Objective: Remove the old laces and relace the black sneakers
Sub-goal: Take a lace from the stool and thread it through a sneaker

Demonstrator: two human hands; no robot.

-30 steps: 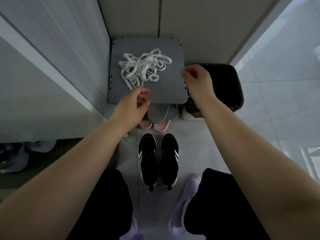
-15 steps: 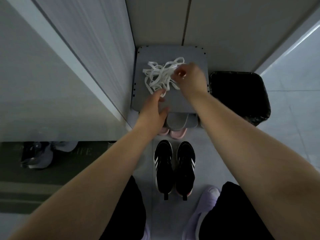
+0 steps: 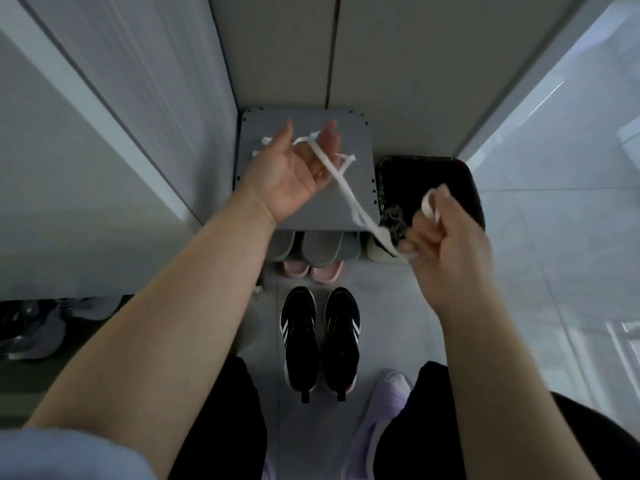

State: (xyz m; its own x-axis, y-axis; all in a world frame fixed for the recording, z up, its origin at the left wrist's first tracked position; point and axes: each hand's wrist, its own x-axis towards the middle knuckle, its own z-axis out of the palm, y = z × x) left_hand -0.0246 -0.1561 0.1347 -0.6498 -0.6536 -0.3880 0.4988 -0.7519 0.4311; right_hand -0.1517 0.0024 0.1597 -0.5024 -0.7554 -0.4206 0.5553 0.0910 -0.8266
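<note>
Lace (image 3: pixel 346 191) across two hands, left (image 3: pixel 294 174) spread, right (image 3: pixel 446 244) pinching it (two black sneakers (image 3: pixel 299 337))

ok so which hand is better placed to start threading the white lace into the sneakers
Right, probably. The right hand grips the white lace, curled round it. The left hand is open, palm up above the grey stool, with the lace only draped across it.
</note>
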